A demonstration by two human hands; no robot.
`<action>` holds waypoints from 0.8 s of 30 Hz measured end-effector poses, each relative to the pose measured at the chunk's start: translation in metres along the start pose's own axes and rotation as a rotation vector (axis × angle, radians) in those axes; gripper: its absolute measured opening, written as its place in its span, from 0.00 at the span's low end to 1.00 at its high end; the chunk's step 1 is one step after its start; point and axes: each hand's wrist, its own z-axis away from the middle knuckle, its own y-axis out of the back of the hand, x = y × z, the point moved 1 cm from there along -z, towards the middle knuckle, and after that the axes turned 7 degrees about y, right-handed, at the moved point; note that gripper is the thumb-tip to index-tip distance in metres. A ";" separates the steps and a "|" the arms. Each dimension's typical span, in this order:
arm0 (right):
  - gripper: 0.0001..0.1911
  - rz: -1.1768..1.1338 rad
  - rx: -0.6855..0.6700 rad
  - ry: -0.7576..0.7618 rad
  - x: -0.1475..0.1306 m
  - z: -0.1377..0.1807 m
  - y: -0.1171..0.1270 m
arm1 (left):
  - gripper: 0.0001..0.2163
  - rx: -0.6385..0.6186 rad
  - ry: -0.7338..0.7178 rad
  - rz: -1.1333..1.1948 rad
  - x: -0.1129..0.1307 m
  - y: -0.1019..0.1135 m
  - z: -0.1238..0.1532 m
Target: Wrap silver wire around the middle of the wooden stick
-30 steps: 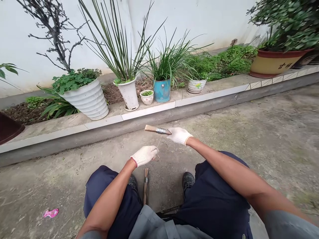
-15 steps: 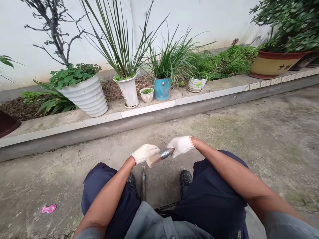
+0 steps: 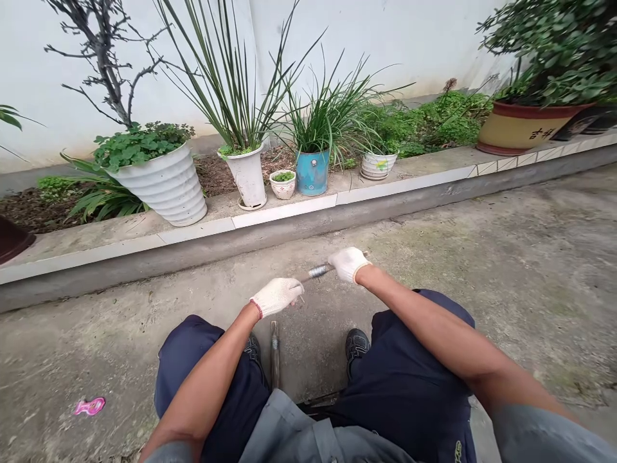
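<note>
A wooden stick (image 3: 306, 277) is held nearly level between my two gloved hands, with shiny wire (image 3: 318, 272) wound round its middle. My left hand (image 3: 276, 298), in a white knitted glove, is closed at the stick's left end. On the other end, my right hand (image 3: 348, 263) is closed too, in the same kind of glove, its fingers mostly hidden from above. Between my shoes lies a second wooden stick (image 3: 275, 360), which also has a wire band near its far end.
Ahead runs a low tiled ledge (image 3: 279, 216) with a ribbed white pot (image 3: 168, 190), a blue bucket (image 3: 312, 177) and a yellow pot (image 3: 523, 132) on it. A pink object (image 3: 90, 406) lies on the concrete ground at left.
The wire-wound stick has turned and its broad pale end no longer shows. My right hand has risen slightly and moved a little away from my left.
</note>
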 end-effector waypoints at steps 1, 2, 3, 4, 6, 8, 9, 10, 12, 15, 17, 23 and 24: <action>0.16 0.048 -0.061 0.074 -0.003 0.001 -0.004 | 0.17 0.022 0.004 -0.020 0.000 0.003 0.001; 0.15 0.062 -0.106 0.169 -0.006 0.004 -0.008 | 0.18 0.041 0.005 -0.030 0.001 0.007 0.002; 0.13 0.038 -0.143 0.271 -0.009 0.007 -0.013 | 0.19 0.057 0.004 -0.033 0.001 0.010 0.003; 0.10 -0.023 -0.167 0.375 -0.010 0.011 -0.017 | 0.19 0.069 0.001 -0.029 0.001 0.012 0.003; 0.06 -0.221 -0.163 0.548 -0.012 0.020 -0.021 | 0.19 0.086 -0.009 -0.011 0.001 0.013 0.003; 0.07 -0.431 -0.131 0.609 -0.012 0.027 -0.019 | 0.18 0.080 -0.030 0.014 0.001 0.011 0.003; 0.09 -0.520 -0.097 0.589 -0.011 0.029 -0.016 | 0.19 0.077 -0.036 0.030 0.000 0.009 0.002; 0.11 -0.595 -0.047 0.541 -0.011 0.030 -0.012 | 0.19 0.071 -0.035 0.046 0.000 0.006 0.001; 0.13 -0.679 0.071 0.391 -0.009 0.028 -0.004 | 0.21 0.055 -0.028 0.074 -0.001 0.001 0.000; 0.14 -0.613 0.261 0.148 -0.004 0.019 0.004 | 0.21 0.032 -0.020 0.083 -0.004 -0.004 -0.003; 0.13 -0.477 0.345 0.017 0.002 0.013 0.006 | 0.19 0.028 -0.005 0.048 -0.006 -0.005 -0.005; 0.18 -0.109 0.103 -0.088 0.004 0.006 0.002 | 0.18 0.081 -0.059 -0.122 -0.005 0.004 -0.001; 0.18 -0.061 0.039 -0.034 0.000 0.007 0.000 | 0.18 0.095 -0.078 -0.135 -0.004 0.006 0.001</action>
